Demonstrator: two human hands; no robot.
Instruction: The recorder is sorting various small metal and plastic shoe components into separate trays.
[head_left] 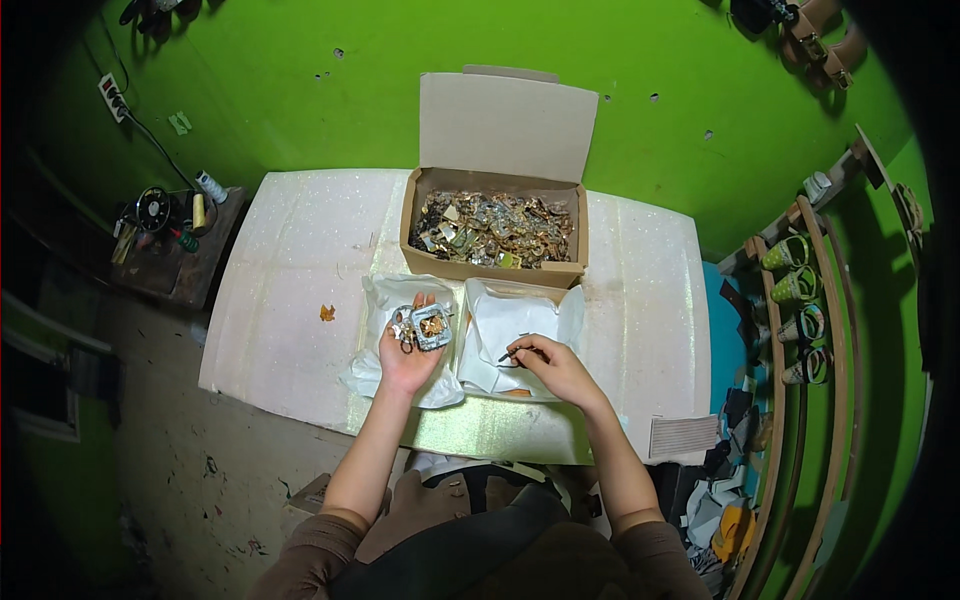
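Palm up, my left hand (405, 366) carries several metal buckles; the biggest is a squarish silver buckle (432, 328), with smaller gold and dark ring-shaped pieces beside it. The hand is over the left paper-lined tray (362, 372). Fingers of my right hand (556, 370) pinch a small dark piece (508, 357) above the right paper-lined tray (510, 312); its exact kind cannot be made out. Behind both trays stands an open cardboard box (497, 270), filled with a heap of gold and silver buckles and ornaments (500, 228).
The trays and box rest on a pale glittery tabletop (290, 260). A small orange-brown scrap (327, 313) lies left. Farther left, thread spools (198, 212) stand on a side table. A wooden rack (840, 330) with sandals (795, 285) and a scrap pile (715, 510) are at right.
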